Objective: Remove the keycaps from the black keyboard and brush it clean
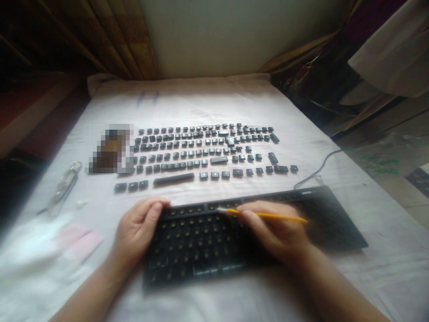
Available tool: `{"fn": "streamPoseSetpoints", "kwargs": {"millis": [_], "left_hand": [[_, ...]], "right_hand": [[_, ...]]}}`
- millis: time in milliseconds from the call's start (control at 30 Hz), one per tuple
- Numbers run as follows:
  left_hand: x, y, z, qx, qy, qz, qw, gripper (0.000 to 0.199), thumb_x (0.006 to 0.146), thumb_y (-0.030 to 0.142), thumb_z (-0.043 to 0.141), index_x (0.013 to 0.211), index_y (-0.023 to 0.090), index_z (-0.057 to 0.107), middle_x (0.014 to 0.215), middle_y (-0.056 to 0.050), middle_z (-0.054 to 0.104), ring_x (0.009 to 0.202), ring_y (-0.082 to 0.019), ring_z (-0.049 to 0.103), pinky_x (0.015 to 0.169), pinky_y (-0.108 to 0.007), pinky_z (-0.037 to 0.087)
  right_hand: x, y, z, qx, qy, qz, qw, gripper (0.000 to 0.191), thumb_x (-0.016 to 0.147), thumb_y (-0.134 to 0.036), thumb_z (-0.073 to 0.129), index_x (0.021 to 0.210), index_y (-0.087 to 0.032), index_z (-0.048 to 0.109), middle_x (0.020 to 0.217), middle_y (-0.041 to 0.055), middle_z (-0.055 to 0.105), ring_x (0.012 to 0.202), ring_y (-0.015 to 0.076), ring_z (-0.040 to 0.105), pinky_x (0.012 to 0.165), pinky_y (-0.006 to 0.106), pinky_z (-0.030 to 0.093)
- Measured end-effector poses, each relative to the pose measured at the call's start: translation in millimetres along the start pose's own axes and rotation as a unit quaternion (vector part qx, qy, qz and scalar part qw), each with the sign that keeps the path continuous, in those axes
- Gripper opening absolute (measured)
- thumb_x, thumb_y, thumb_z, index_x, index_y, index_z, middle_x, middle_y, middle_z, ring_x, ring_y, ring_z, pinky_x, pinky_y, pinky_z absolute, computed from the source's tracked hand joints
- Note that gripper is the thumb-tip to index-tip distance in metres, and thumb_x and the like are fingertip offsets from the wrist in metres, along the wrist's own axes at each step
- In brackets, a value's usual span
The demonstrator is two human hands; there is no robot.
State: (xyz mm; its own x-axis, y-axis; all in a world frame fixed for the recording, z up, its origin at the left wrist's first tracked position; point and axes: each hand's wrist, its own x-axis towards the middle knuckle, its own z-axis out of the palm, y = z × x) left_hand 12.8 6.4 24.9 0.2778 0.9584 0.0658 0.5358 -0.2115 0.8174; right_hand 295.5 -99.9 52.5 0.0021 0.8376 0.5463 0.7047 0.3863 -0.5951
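Observation:
A black keyboard base (197, 241) without its keycaps lies at the front of the white-covered table. My left hand (139, 226) grips its upper left corner, thumb on top. In my right hand (275, 223) is a thin orange brush (268, 216), pinched between thumb and fingers. The brush's pale tip touches or hovers just over the top row of key sockets. Behind the base, black keycaps (219, 160) lie in several rows, with the long space bar (173, 179) in the nearest row.
A pixelated item (110, 150) is left of the keycaps. Farther left lies a coiled cable or clear tool (64, 185). White and pink cloth or paper (78, 239) sits at the front left. The keyboard's cable (318, 170) runs off the table's right edge.

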Motion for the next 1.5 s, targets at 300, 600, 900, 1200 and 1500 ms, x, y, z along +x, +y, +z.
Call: {"fn": "streamPoseSetpoints", "kwargs": {"millis": [300,600,900,1200,1500], "left_hand": [[-1.0,1.3,-0.5,0.001,0.002,-0.003,1.0,0.049,0.089,0.067,0.054,0.089,0.023,0.076,0.091,-0.006,0.079,0.09,-0.025,0.074,0.087,-0.035,0.059],[0.3,3.1,-0.3,0.002,0.0,-0.003,1.0,0.049,0.089,0.067,0.054,0.087,0.024,0.076,0.092,-0.006,0.079,0.091,-0.025,0.074,0.088,-0.035,0.059],[-0.4,2.1,-0.6,0.013,0.003,-0.01,1.0,0.05,0.089,0.068,0.053,0.088,0.024,0.077,0.093,-0.005,0.08,0.092,-0.025,0.074,0.089,-0.035,0.059],[-0.2,0.1,0.5,0.015,0.011,-0.009,1.0,0.054,0.087,0.072,0.053,0.088,0.023,0.077,0.091,-0.005,0.08,0.089,-0.025,0.074,0.089,-0.036,0.06],[-0.3,-4.4,0.2,0.015,0.007,-0.008,1.0,0.052,0.088,0.07,0.053,0.09,0.024,0.077,0.092,-0.005,0.079,0.091,-0.025,0.074,0.092,-0.036,0.059]], "right_hand": [[1.5,-2.1,-7.3,-0.006,0.015,0.02,1.0,0.02,0.089,-0.01,0.06,0.078,-0.02,0.074,0.064,0.0019,0.077,0.051,0.0168,0.073,0.053,0.023,0.062],[-0.4,-0.8,-0.3,0.017,-0.017,0.011,1.0,0.018,0.092,-0.01,0.06,0.086,-0.019,0.075,0.072,0.0031,0.08,0.059,0.0158,0.076,0.059,0.021,0.063],[-1.0,1.1,-11.9,0.047,0.089,0.088,0.991,0.018,0.092,-0.012,0.061,0.084,-0.023,0.072,0.066,-0.0014,0.076,0.054,0.0157,0.073,0.054,0.023,0.061],[-4.4,9.2,-14.5,0.009,0.058,0.116,0.991,0.02,0.09,-0.018,0.062,0.072,-0.023,0.068,0.06,-0.0027,0.07,0.05,0.0142,0.066,0.052,0.023,0.054],[-4.4,8.0,-12.3,-0.009,0.021,0.14,0.99,0.019,0.088,-0.021,0.06,0.071,-0.022,0.068,0.059,0.0008,0.072,0.05,0.016,0.067,0.051,0.024,0.053]]}}
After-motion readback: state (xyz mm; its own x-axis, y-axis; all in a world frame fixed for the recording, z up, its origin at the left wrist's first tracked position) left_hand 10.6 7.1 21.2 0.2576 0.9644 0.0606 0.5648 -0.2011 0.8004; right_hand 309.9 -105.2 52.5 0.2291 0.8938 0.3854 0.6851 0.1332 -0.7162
